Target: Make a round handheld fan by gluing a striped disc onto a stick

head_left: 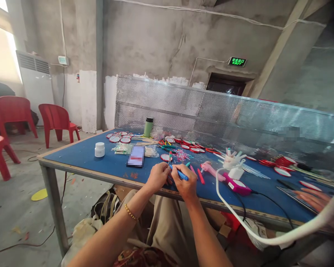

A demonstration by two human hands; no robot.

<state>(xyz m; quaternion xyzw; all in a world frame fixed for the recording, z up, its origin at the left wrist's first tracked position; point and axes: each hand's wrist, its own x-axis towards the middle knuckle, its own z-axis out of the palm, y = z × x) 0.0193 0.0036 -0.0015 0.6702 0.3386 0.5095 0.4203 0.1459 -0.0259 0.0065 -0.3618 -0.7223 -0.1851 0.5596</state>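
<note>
My right hand is closed round a blue pen, its tip pointing toward my left fingers. Close beside it at the table's front edge, my left hand is pinched shut; what it grips is mostly hidden by the fingers. A narrow red, white and green strip shows just beyond my fingertips, and I cannot tell whether it is held. Behind the hands lie a round white disc with a red rim and a pile of small pink and blue pieces. Two red-pink pens rest to the right.
On the blue table stand a white jar, a phone and a green bottle. A magenta device with a cord and a white curved tube are to the right. Another person's hand is at far right.
</note>
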